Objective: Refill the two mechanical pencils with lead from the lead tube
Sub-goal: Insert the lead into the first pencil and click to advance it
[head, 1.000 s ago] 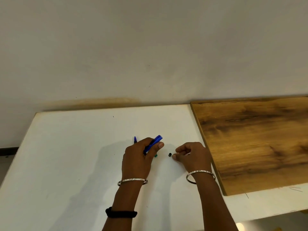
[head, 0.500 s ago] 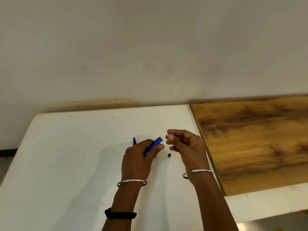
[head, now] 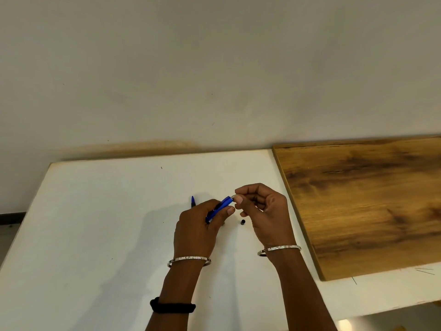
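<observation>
We see the white table (head: pixel 100 223) under both hands, with a wooden board (head: pixel 372 206) beyond the right fingers. Our left hand (head: pixel 198 230) grips the blue mechanical pencil (head: pixel 220 207), tilted up toward our right hand (head: pixel 265 211), whose fingertips (head: pixel 238 199) pinch narrowly at its upper end. A small black cap (head: pixel 243 222) lies just below those fingers, and a second blue pencil tip (head: pixel 193 201) shows beyond the left knuckles.

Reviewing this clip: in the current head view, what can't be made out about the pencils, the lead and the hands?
- Blue pencil: its lower half is hidden inside the left hand.
- Second pencil: only a blue tip shows; the left hand covers the rest.
- Lead: too thin to see at the right hand fingertips.
- Small black part on the white table: too small to identify.
- Lead tube: not discernible.
</observation>
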Action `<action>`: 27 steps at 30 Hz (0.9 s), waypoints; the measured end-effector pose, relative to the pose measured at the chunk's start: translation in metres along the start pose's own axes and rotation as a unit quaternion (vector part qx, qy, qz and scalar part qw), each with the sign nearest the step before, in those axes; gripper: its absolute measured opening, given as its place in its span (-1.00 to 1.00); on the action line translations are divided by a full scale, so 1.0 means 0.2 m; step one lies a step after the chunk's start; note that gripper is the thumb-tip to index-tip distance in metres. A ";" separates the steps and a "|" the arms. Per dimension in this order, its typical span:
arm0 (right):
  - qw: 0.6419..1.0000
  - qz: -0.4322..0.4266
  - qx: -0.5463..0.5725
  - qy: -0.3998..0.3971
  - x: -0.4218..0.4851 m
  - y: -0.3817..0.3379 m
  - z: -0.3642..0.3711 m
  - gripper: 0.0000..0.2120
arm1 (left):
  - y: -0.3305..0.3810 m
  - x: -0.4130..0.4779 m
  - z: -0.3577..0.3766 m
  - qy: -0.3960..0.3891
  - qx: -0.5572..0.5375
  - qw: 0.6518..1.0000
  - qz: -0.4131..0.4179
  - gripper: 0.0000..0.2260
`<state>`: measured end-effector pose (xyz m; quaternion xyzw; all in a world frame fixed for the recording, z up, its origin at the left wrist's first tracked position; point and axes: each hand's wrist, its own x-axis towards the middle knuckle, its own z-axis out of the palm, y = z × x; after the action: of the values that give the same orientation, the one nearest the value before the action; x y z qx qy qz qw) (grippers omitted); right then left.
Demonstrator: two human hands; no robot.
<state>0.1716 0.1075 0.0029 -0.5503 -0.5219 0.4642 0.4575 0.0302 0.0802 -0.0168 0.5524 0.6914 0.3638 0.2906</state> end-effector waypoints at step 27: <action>0.998 0.018 -0.018 -0.060 -0.01 -0.01 0.03 -0.75 | -0.05 0.00 -0.02 0.018 0.033 0.999 0.009 -0.45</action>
<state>0.1663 0.1047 0.0038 -0.5389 -0.5471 0.4947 0.4069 0.0215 0.0777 -0.0217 0.5614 0.7028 0.3533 0.2570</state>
